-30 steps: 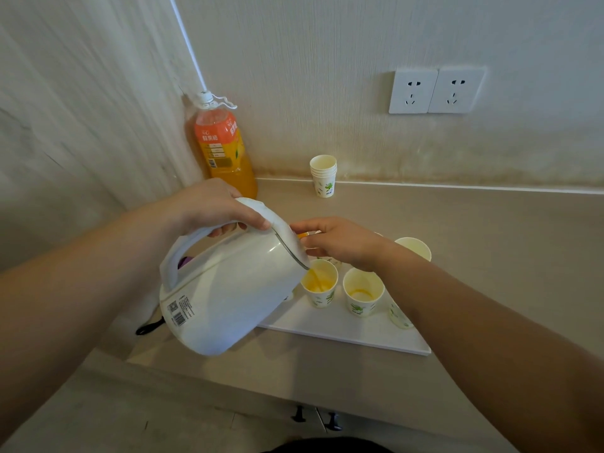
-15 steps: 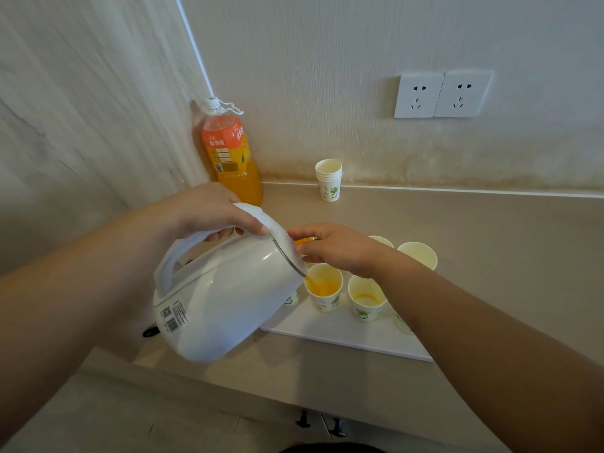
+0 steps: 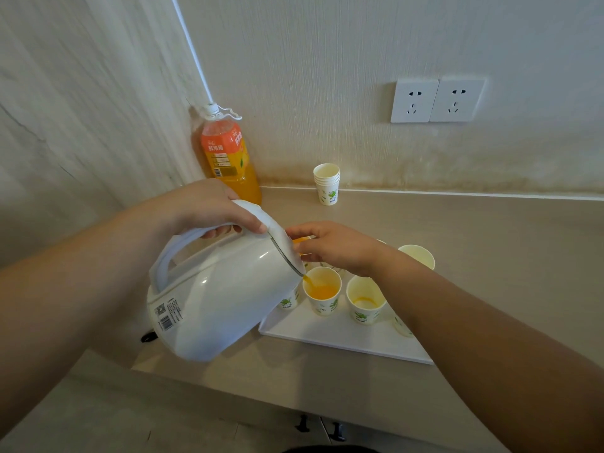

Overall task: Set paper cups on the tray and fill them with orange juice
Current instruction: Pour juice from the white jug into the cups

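- Head view: my left hand [image 3: 209, 207] is clamped on the handle of a white kettle [image 3: 222, 295], which is tipped so its spout sits just over a paper cup [image 3: 322, 294] on the white tray [image 3: 343, 338].
- A thin stream of orange juice [image 3: 309, 282] runs into that cup. The level is higher than a second ago, roughly half full by my judgement.
- The neighbouring cup [image 3: 365, 299] to its right holds the same thin film of juice as before. The far cup [image 3: 416, 255] looks empty.
- My right hand [image 3: 336, 248] hovers with bent fingers just behind the spout. I cannot tell whether it holds anything.
- I judge this cup nearly done, so the pour should soon ease and move right.
- A juice bottle [image 3: 228, 158] and a stack of spare cups [image 3: 327, 183] stand on the table [image 3: 490, 256] by the wall.
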